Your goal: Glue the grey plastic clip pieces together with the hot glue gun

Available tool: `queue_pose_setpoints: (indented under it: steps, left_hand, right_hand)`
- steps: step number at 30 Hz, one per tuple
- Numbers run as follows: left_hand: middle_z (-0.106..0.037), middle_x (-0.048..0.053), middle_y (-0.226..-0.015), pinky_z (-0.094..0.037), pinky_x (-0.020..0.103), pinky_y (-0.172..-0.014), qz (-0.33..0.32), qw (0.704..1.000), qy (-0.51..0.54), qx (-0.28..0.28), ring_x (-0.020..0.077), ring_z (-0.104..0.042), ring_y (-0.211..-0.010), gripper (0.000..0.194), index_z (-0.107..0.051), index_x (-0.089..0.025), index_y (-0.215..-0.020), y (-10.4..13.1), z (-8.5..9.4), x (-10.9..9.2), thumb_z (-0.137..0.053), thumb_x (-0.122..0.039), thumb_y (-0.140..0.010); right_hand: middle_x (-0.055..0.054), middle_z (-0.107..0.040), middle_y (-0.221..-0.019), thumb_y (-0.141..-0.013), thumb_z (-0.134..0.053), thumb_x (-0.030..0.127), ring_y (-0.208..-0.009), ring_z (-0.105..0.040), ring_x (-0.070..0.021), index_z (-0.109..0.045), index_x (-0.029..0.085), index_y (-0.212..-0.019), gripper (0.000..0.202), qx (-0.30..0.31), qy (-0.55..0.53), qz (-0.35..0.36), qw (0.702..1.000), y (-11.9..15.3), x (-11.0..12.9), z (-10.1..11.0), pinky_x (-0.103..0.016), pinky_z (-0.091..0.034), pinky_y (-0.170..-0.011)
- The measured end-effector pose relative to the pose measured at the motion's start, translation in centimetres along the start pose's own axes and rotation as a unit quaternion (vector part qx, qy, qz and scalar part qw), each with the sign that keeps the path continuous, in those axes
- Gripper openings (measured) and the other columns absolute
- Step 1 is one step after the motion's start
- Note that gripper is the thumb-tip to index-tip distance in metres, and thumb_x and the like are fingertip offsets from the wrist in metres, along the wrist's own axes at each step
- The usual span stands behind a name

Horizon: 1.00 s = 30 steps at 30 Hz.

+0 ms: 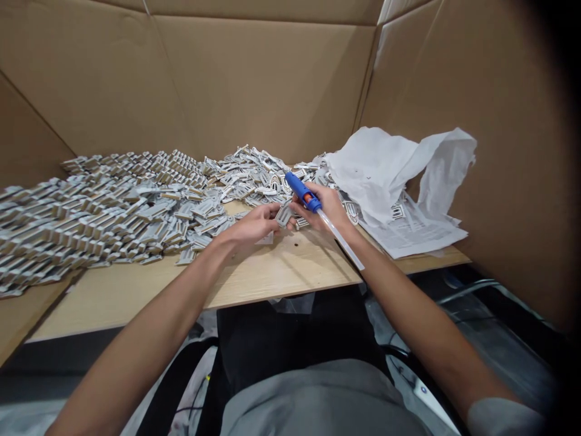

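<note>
My right hand [327,206] is closed around a blue glue gun [300,189], whose nozzle points up and away to the left. A long clear glue stick [341,240] sticks out of its back end over my forearm. Between the fingertips of my left hand [258,223] is a small flat grey piece [284,215], tilted above the board. The right fingers come close to that piece; whether they touch it I cannot tell. Just beyond both hands lies a loose heap of small patterned pieces [254,172], partly hidden by the gun and the hand.
Stacked grey-and-tan pieces [91,218] cover the left side of the wooden board [290,266]. Crumpled white paper [376,163] rests on flat sheets [408,236] at the right. Cardboard walls [267,79] close off the back and sides. Cables hang below the board at the right.
</note>
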<state>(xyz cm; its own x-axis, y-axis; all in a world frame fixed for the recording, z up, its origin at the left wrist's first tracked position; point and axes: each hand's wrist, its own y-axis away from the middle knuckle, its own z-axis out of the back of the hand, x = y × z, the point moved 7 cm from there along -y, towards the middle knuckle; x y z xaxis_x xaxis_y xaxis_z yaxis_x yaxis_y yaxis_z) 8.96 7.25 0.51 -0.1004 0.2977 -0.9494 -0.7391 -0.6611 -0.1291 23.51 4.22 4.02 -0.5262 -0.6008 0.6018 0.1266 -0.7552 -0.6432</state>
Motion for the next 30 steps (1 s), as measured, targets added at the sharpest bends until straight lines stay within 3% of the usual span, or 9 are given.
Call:
queue_pose_setpoints:
  steps: [8, 13, 17, 20, 25, 30]
  left_hand:
    - [-0.073, 0.008, -0.100, -0.049, 0.029, -0.068, -0.008, 1.000, 0.023, -0.009, 0.0175, -0.063, -0.080, 0.040, -0.075, -0.019, -0.099, -0.4, 0.4, 0.9, -0.059, -0.010, -0.064]
    - [-0.070, 0.006, -0.089, -0.044, 0.026, -0.062, -0.003, 0.998, 0.057, -0.004, 0.0124, -0.056, -0.068, 0.022, -0.074, -0.016, -0.087, -0.7, 0.2, 1.3, -0.062, -0.011, -0.069]
    - [-0.064, 0.003, -0.073, -0.038, 0.026, -0.056, 0.005, 0.996, 0.085, -0.031, 0.0100, -0.049, -0.057, 0.006, -0.070, -0.015, -0.075, -0.8, 0.0, 1.1, -0.065, -0.014, -0.072]
    - [-0.065, 0.004, -0.071, -0.038, 0.027, -0.056, 0.015, 0.994, 0.095, -0.049, 0.0099, -0.050, -0.056, 0.005, -0.069, -0.015, -0.071, -0.9, -0.2, 1.2, -0.066, -0.012, -0.073]
    - [-0.071, 0.006, -0.080, -0.048, 0.026, -0.064, 0.033, 0.976, 0.160, -0.144, 0.0123, -0.063, -0.068, 0.012, -0.070, -0.013, -0.080, -0.7, 1.4, 1.7, -0.068, -0.004, -0.074]
    - [-0.077, 0.011, -0.089, -0.058, 0.030, -0.077, 0.040, 0.946, 0.202, -0.251, 0.0155, -0.072, -0.073, 0.010, -0.064, -0.012, -0.085, 0.1, 3.8, 1.6, -0.064, -0.002, -0.083]
  right_hand:
    - [0.001, -0.065, -0.079, -0.088, -0.073, 0.052, -0.068, -0.061, -0.0186, -0.062, 0.026, -0.088, 0.028, 0.019, -0.008, -0.017, 1.000, 0.2, 0.0, -0.5, -0.033, -0.046, -0.066]
    - [0.001, -0.065, -0.079, -0.090, -0.069, 0.052, -0.068, -0.061, -0.0188, -0.061, 0.026, -0.088, 0.027, 0.013, -0.003, -0.020, 1.000, 0.3, 0.1, -0.7, -0.034, -0.046, -0.068]
    - [-0.001, -0.063, -0.081, -0.078, -0.079, 0.052, -0.074, -0.059, -0.0215, -0.058, 0.027, -0.085, 0.034, -0.003, 0.021, -0.010, 1.000, 0.3, -0.3, -1.1, -0.035, -0.045, -0.069]
    - [-0.002, -0.062, -0.085, -0.070, -0.085, 0.051, -0.080, -0.057, -0.0233, -0.056, 0.028, -0.085, 0.039, -0.028, 0.038, 0.013, 0.999, 0.1, -0.3, -1.0, -0.036, -0.045, -0.073]
    - [-0.002, -0.060, -0.085, -0.085, -0.076, 0.053, -0.079, -0.054, -0.0211, -0.057, 0.027, -0.084, 0.033, -0.069, 0.048, 0.023, 0.996, 0.1, 0.6, 0.0, -0.035, -0.043, -0.073]
    - [0.000, -0.060, -0.075, -0.092, -0.066, 0.062, -0.068, -0.052, -0.0192, -0.066, 0.024, -0.092, 0.037, -0.022, -0.002, -0.028, 0.999, 0.2, -0.1, -0.5, -0.034, -0.041, -0.064]
